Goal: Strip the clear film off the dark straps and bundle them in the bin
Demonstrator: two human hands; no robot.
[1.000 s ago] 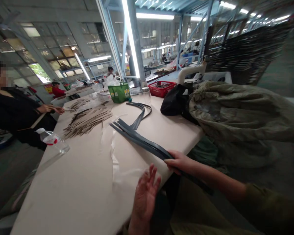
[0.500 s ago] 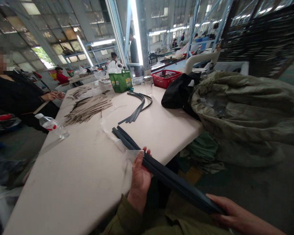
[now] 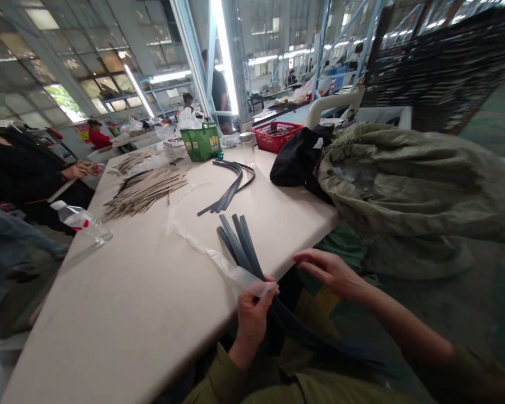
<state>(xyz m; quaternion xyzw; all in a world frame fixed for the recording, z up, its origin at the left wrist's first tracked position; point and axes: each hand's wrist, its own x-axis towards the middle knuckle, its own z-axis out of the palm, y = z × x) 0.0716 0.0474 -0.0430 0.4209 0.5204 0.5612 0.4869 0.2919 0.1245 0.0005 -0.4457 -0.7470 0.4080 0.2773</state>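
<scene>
The person's left hand [image 3: 253, 315] is closed around a bundle of dark strips [image 3: 244, 252], pinching the end of a clear plastic band [image 3: 223, 262] against it at the table [image 3: 126, 308] edge; the strips' lower lengths hang over the lap. The right hand [image 3: 334, 273], just beside, has its fingers loosely spread and holds nothing visible. The band appears only started: its long tail trails loose over the tabletop, and no finished turn shows. Farther back, a second group of dark strips [image 3: 232, 189] lies with no visible band around it.
</scene>
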